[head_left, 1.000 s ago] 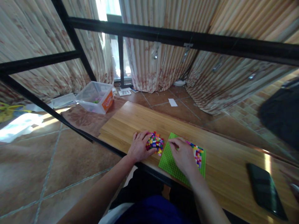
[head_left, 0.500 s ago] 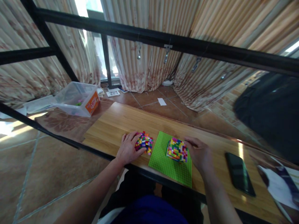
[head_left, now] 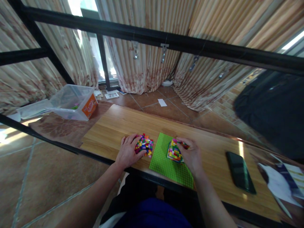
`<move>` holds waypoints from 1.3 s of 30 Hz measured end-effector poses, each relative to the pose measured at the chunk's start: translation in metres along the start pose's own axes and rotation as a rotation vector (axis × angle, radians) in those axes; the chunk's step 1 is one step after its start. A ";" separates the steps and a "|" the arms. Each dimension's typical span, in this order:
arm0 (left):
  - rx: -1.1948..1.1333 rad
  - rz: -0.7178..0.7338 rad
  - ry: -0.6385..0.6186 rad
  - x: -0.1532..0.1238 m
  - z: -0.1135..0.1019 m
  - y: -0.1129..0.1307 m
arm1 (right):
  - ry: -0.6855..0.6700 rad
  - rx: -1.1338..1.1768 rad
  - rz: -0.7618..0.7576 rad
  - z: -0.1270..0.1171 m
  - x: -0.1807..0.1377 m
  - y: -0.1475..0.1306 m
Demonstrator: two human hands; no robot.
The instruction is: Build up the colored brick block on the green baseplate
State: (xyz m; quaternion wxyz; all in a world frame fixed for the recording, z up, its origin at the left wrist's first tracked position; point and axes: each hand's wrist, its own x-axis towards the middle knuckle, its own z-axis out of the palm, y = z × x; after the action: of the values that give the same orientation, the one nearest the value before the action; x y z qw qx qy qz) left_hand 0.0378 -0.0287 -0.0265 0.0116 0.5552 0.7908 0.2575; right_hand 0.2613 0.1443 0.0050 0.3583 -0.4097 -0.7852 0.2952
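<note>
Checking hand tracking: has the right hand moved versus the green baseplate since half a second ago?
Yes. The right hand moved left, from the table beside the green baseplate onto the brick stack on it.

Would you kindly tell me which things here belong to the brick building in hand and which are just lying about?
In use: left hand against the loose brick pile; right hand at the brick block; green baseplate.
Lying about: black phone; clear plastic box; papers at the table's right end.
</note>
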 end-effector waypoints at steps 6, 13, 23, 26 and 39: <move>-0.002 -0.001 0.003 0.000 0.000 0.001 | 0.019 0.018 0.054 0.001 -0.001 -0.002; 0.014 0.010 0.010 0.000 0.001 -0.001 | 0.024 0.021 0.053 0.003 -0.002 0.005; 0.024 0.009 0.005 0.000 0.002 -0.002 | -0.006 0.058 0.122 -0.001 0.002 0.015; 0.020 0.009 -0.004 0.000 0.002 -0.002 | -0.006 0.063 0.159 -0.003 0.002 0.016; 0.023 0.012 -0.005 0.000 0.002 -0.002 | 0.012 0.161 0.204 -0.003 0.005 0.015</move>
State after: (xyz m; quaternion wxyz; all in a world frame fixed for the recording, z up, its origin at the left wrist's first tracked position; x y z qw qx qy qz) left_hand 0.0364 -0.0281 -0.0285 0.0058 0.5606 0.7904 0.2470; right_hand 0.2682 0.1565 -0.0028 0.3629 -0.4591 -0.7111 0.3897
